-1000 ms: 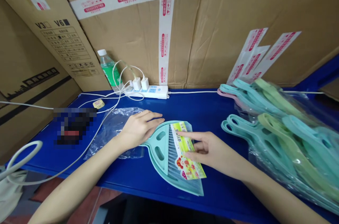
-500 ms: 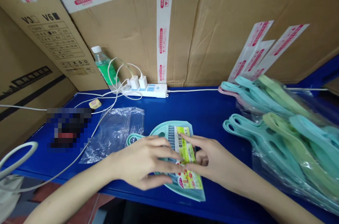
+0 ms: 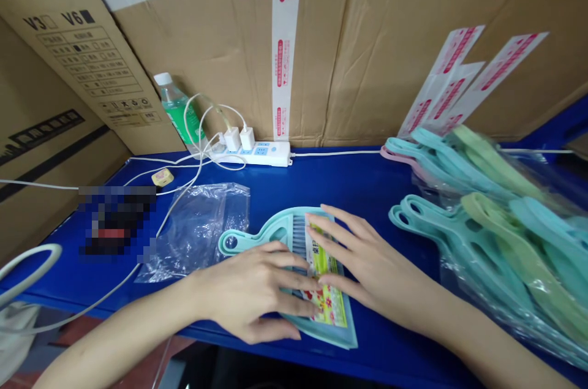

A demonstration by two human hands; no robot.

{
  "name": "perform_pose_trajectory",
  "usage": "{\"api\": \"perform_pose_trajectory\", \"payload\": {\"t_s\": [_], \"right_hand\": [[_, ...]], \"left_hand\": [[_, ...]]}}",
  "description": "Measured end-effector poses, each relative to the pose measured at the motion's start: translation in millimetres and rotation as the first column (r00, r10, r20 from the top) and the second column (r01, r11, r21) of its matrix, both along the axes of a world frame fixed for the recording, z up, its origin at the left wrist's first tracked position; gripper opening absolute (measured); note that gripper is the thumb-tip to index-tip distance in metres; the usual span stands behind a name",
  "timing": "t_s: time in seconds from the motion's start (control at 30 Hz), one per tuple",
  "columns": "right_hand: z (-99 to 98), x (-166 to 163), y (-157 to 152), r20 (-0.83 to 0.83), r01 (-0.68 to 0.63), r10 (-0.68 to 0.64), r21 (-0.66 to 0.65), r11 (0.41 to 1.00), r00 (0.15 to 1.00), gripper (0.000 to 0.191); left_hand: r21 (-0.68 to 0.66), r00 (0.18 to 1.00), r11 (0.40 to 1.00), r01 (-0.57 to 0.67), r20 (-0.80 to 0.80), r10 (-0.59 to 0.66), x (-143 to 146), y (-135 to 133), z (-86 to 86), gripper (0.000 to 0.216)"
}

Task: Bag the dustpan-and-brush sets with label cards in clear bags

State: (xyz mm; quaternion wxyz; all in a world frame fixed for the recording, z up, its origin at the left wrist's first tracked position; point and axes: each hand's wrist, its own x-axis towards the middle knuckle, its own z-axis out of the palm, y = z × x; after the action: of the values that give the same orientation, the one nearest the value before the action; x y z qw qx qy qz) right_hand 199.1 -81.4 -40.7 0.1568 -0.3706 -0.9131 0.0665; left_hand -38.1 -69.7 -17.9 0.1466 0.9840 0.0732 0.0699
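Observation:
A light teal dustpan (image 3: 275,222) lies on the blue table, its looped handle pointing left. In it rests a small brush with grey-blue bristles (image 3: 299,236), partly covered by a yellow-green printed label card (image 3: 337,309). My left hand (image 3: 257,291) lies across the dustpan's middle with fingers stretched out, their tips on the card's lower part. From the right, my right hand (image 3: 367,260) reaches over the card with fingers spread, the fingertips on its upper part and left edge. Both hands hide parts of the brush and dustpan.
A clear plastic bag (image 3: 197,223) lies flat left of the dustpan. Bagged teal and green dustpan sets (image 3: 478,254) are piled on the right. Behind are a power strip (image 3: 271,154) with chargers and cables, a bottle (image 3: 181,113) and large cardboard boxes (image 3: 220,58).
My right hand's curled fingers have straightened and spread over the upper card. My left hand has stayed nearly in place, its fingers on the card. The camera view has shifted slightly.

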Motion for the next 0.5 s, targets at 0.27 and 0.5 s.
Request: {"api": "perform_pose_trajectory", "payload": {"t_s": [0.27, 0.5], "right_hand": [[-8.8, 1.3, -0.5, 0.101, -0.020, 0.040, -0.189, 0.982, 0.994, 0.060], [-5.9, 1.6, -3.1, 0.128, 0.025, 0.021, -0.347, 0.938, 0.992, 0.088]], "left_hand": [[-0.014, 0.999, 1.000, 0.006, 0.031, -0.005, -0.8, -0.1, 0.7, 0.028], [0.039, 0.999, 0.999, 0.013, -0.034, -0.012, -1.6, -1.3, 2.0, 0.031]]}}
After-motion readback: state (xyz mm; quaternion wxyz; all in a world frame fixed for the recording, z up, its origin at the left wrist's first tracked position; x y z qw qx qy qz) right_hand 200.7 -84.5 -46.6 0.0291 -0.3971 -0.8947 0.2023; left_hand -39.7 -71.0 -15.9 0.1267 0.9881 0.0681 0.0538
